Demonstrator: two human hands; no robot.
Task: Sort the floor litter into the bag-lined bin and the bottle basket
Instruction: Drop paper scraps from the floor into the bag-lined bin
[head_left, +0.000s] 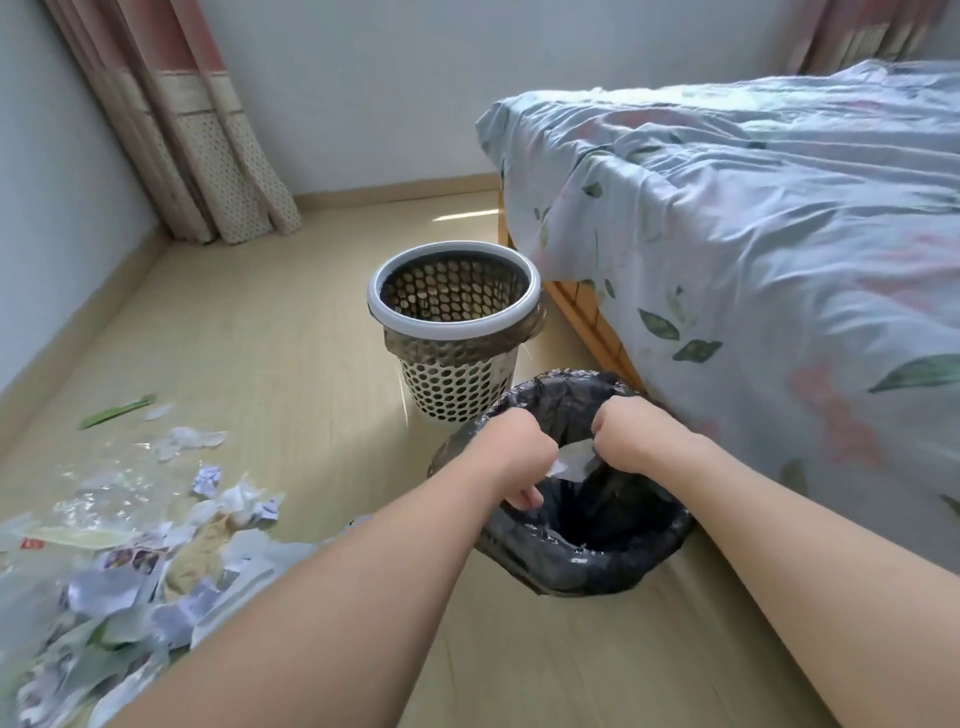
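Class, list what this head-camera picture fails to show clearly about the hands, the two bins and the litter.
- Black-lined bin: its bottom is dark, contents unreadable.
- Pale scrap: mostly hidden by left hand and right hand.
- Perforated basket: floor hidden by its rim.
- Litter pile: cut off by the left edge, blurred.

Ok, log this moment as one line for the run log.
both hands over black-bag bin, pinching a pale scrap | basket behind | litter pile on floor, left

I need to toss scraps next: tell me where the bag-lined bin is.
In the head view, the bag-lined bin sits low, right of centre, against the bed, just nearer than the perforated basket, both hands at its rim.
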